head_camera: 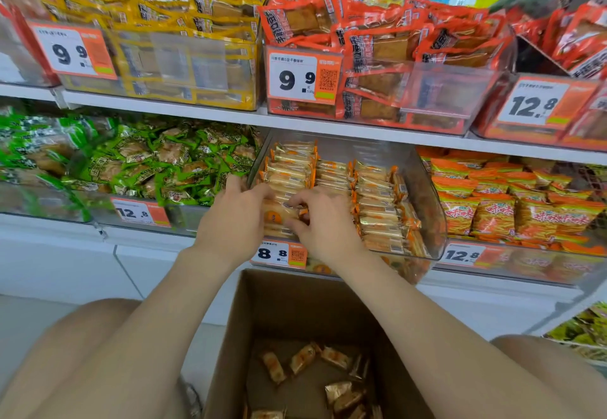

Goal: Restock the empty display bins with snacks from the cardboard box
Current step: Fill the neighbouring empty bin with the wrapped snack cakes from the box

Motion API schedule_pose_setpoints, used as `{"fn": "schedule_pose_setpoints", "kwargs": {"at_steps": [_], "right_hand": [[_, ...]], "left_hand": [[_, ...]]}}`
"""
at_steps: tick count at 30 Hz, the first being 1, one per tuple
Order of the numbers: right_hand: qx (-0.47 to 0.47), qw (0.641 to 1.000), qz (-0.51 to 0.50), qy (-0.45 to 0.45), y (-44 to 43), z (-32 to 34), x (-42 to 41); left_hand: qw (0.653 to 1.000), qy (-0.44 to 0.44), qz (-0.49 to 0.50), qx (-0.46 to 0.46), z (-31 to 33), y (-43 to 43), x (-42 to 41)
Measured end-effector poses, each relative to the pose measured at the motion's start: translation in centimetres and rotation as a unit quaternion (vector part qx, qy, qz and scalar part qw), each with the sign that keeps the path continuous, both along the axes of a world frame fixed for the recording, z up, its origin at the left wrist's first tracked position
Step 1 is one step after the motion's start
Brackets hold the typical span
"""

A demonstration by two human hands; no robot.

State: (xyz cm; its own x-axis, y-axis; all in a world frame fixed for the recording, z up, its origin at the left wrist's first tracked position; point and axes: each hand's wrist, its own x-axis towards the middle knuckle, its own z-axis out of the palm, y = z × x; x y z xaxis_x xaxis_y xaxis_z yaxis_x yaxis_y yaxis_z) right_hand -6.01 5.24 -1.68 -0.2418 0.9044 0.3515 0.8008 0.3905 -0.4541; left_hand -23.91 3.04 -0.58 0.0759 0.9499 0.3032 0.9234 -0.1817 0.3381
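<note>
A clear display bin (423, 195) on the lower shelf holds neat rows of orange-and-clear snack packets (377, 202). Both my hands reach into its front left corner. My left hand (230, 221) rests against the left side of a small stack of packets (277, 213), fingers around it. My right hand (323, 221) pinches the same stack from the right with curled fingers. Below, the open cardboard box (272, 313) stands on the floor with several loose packets (303, 358) lying on its bottom.
The bin to the left holds green packets (157, 162); to the right is a bin of orange snack bags (512, 208). The upper shelf carries full yellow (184, 24) and red (394, 44) bins. My knees flank the box.
</note>
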Motion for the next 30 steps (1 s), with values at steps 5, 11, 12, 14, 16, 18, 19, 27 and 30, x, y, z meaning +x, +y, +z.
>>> {"fn": "schedule_pose_setpoints", "kwargs": {"at_steps": [5, 11, 12, 14, 16, 18, 19, 27, 30], "right_hand": [[0.035, 0.999, 0.022, -0.022, -0.2, 0.1, 1.2], [0.079, 0.997, 0.008, -0.020, -2.2, 0.9, 1.1], [0.085, 0.996, 0.003, -0.016, -2.6, 1.3, 1.2], [0.077, 0.997, 0.013, -0.014, -3.9, 2.5, 1.7], [0.013, 0.998, 0.052, -0.036, -5.8, 3.3, 2.5], [-0.100, 0.986, 0.090, -0.102, -7.7, 2.6, 3.7], [-0.155, 0.971, 0.103, -0.148, -8.4, 1.6, 4.2], [-0.399, 0.873, 0.023, -0.281, -9.0, -11.2, 8.4], [-0.448, 0.856, -0.043, -0.254, -9.8, -16.4, 10.0]], "left_hand": [[0.998, 0.041, 0.026, 0.037, -0.2, -1.0, 0.8], [0.991, 0.045, 0.052, 0.114, -0.2, -1.3, 1.0], [0.988, 0.040, 0.049, 0.138, -0.1, -1.6, 1.0], [0.984, 0.007, 0.017, 0.179, 0.2, -2.6, 1.1], [0.989, -0.031, -0.042, 0.137, -0.1, -4.1, 1.5], [0.994, -0.038, -0.098, -0.007, -1.3, -5.6, 2.0], [0.987, -0.015, -0.122, -0.099, -2.2, -6.2, 2.3], [0.876, 0.181, -0.173, -0.412, -13.5, -6.7, 5.0], [0.862, 0.187, -0.162, -0.442, -17.2, -6.4, 5.4]]}}
